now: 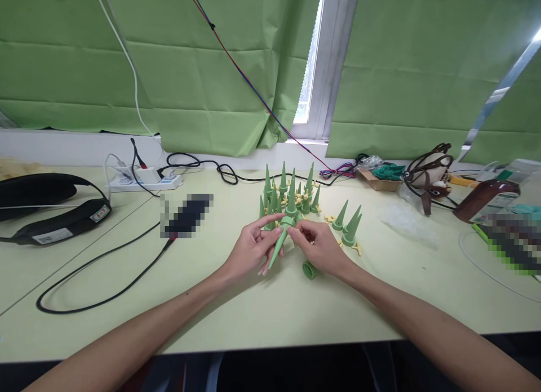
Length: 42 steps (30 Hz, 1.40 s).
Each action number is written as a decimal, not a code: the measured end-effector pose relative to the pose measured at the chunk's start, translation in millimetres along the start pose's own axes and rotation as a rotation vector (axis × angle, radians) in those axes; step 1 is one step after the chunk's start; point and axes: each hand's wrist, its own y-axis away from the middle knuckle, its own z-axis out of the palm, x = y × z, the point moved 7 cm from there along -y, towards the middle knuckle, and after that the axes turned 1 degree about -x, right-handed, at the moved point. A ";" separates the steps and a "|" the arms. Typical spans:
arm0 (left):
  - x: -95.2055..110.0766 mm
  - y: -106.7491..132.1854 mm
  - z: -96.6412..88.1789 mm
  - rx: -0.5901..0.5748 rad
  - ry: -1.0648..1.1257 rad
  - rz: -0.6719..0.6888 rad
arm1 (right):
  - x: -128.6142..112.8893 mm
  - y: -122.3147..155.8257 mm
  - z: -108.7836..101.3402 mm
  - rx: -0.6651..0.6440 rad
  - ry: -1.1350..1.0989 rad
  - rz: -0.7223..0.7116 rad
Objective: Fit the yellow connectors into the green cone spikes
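Note:
Above the table's middle, my left hand is closed round the collar of a green plastic spike, whose tip slants down toward me. My right hand pinches at the collar's right side; its fingertips hide whatever small part is between them. Just beyond stands a cluster of green cone-shaped spikes with small yellow pieces among them. Right of my right hand are more green spikes and a yellow T-shaped piece. Below my right hand a green ring-shaped cap lies on its side.
To the left are a phone on a black cable, a power strip and a black padded band. At the right lie clear plastic wrap, a small cardboard box and a dark red bottle. Green blinds hang behind.

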 end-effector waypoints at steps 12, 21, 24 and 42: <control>8.5 3.1 2.1 0.006 -0.084 0.149 | -9.6 0.6 -13.9 0.205 0.181 -0.094; 5.9 1.4 -5.6 0.098 -0.161 0.154 | -17.7 7.4 -0.1 0.078 0.279 -0.278; 3.0 0.3 -4.7 0.068 -0.193 0.142 | -22.4 10.1 6.3 0.006 0.331 -0.343; -4.9 1.7 4.7 -0.055 -0.232 0.078 | -29.7 19.3 24.8 -0.060 0.443 -0.474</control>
